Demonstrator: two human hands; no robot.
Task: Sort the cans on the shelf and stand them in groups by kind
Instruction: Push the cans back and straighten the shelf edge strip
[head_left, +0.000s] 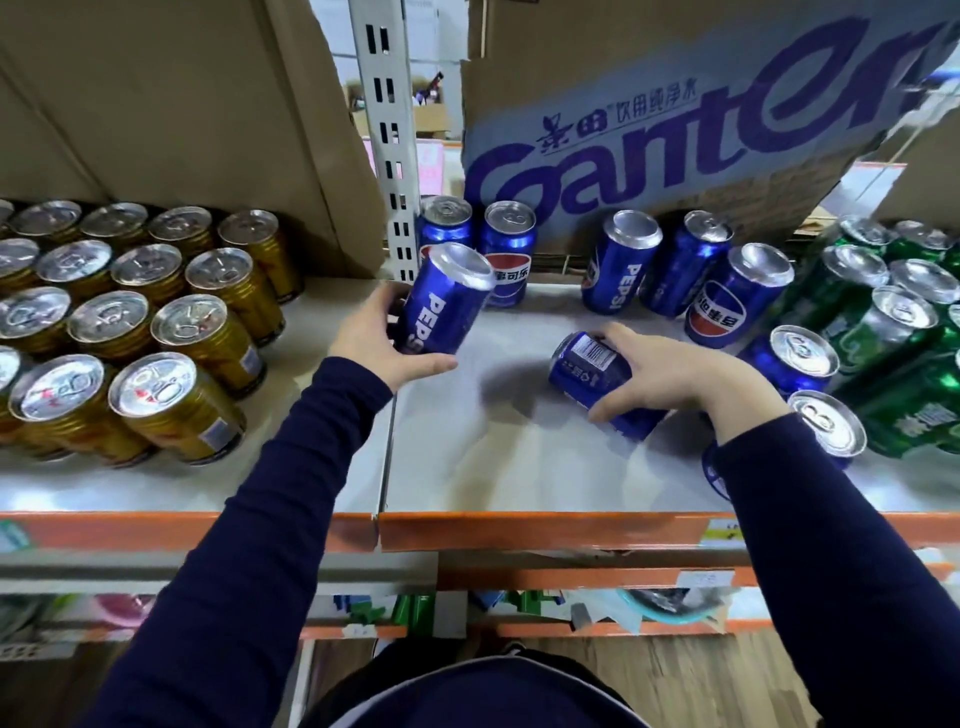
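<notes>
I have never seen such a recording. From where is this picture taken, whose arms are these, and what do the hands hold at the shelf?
There is no machine here: a person wears one camera on the head, looking forward and down, so you see their own arms in dark sleeves. The left hand holds a blue Pepsi can, lifted and tilted. The right hand grips a second blue can turned on its side; whether it touches the shelf I cannot tell. On the shelf stand gold cans at the left, green cans at the right, and other blue cans at the back and right, before a cardboard box.
</notes>
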